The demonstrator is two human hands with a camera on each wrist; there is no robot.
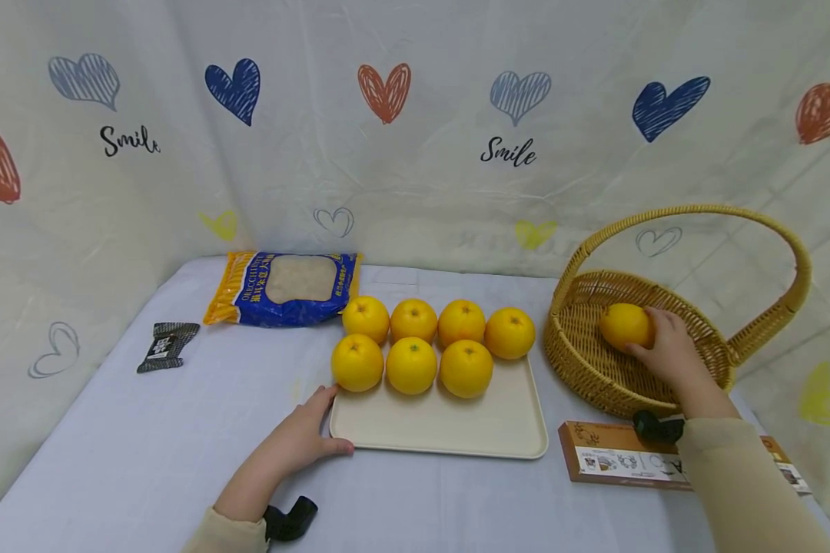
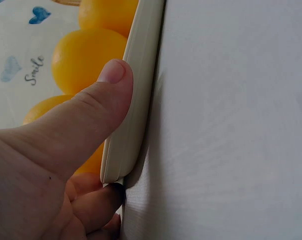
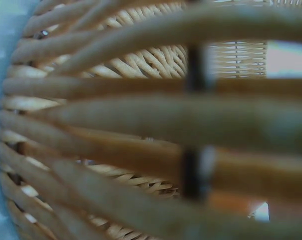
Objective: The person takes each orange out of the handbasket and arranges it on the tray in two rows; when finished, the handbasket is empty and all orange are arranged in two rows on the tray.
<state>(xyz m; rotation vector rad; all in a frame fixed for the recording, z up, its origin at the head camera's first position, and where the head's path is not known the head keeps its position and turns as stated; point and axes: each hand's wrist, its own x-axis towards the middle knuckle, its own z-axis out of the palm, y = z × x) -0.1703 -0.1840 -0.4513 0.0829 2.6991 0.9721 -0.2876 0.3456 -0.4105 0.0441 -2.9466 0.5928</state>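
Observation:
My right hand (image 1: pixel 672 349) reaches into a woven wicker basket (image 1: pixel 588 372) and grips an orange (image 1: pixel 625 326) over its open inside. In the right wrist view, blurred basket strands (image 3: pixel 116 117) fill the frame and hide the fingers. At the near left corner of a cream tray (image 1: pixel 443 430), my left hand (image 1: pixel 297 438) holds the rim, thumb along the front side and fingers at the left edge. The left wrist view shows that thumb against the tray wall (image 2: pixel 136 100). Several oranges (image 1: pixel 412 365) sit in two rows on the tray's back half.
A blue and yellow pasta bag (image 1: pixel 297 288) lies behind the tray, left of the oranges. Farther left is a small black packet (image 1: pixel 166 346). A long brown box (image 1: pixel 622 457) lies in front of the basket, partly under the right forearm. A printed curtain (image 1: pixel 422 177) hangs behind.

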